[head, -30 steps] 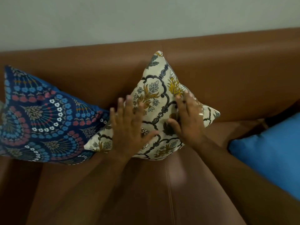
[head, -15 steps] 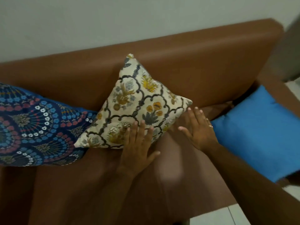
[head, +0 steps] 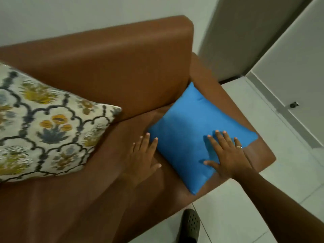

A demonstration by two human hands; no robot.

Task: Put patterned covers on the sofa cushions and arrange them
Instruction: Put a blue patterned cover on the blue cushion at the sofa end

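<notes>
A plain blue cushion (head: 189, 130) lies flat on the right end of the brown sofa (head: 122, 71), against the armrest. My right hand (head: 228, 153) rests flat on its near right part, fingers spread, a ring on one finger. My left hand (head: 143, 155) lies open on the seat with its fingertips at the blue cushion's left edge. A cream cushion with a dark lattice and yellow flower pattern (head: 47, 130) leans against the backrest at the left, apart from both hands.
The sofa's right armrest (head: 245, 123) ends at a pale tiled floor (head: 289, 172). A dark perforated shoe (head: 190, 225) stands on the floor below the seat edge. A door and a wall corner (head: 263, 41) rise at the right.
Both hands left the patterned cream cushion and moved right to the blue cushion. The view swung right, so the dark blue patterned cushion is out of sight.
</notes>
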